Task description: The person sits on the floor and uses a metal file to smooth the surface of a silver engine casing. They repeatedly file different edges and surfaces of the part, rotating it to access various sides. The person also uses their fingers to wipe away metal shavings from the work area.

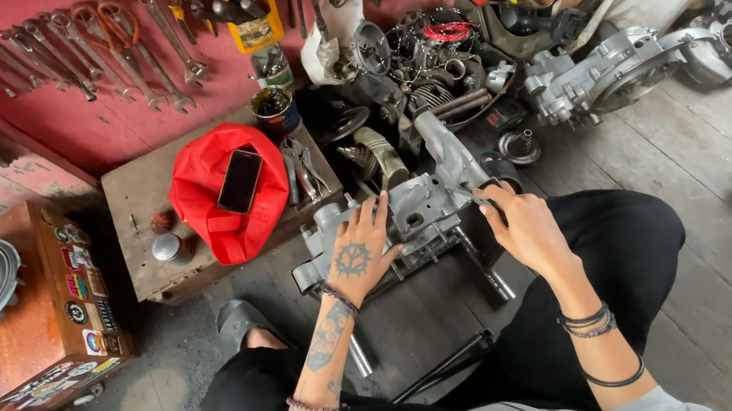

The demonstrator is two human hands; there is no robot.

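Fingers of left hand (356, 257) splay flat on engine casing (416, 217); right hand (524, 228) pinches a thin tool (471, 196) (barely visible).

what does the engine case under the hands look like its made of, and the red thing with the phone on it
Engine case: looks like cast metal, probably aluminium, given its dull pale grey, matte finish and moulded ribs. The left hand rests flat on it; the right hand grips a small tool at its edge. Red bag: looks like soft cloth, since it creases and slumps. The phone has a glossy black face.
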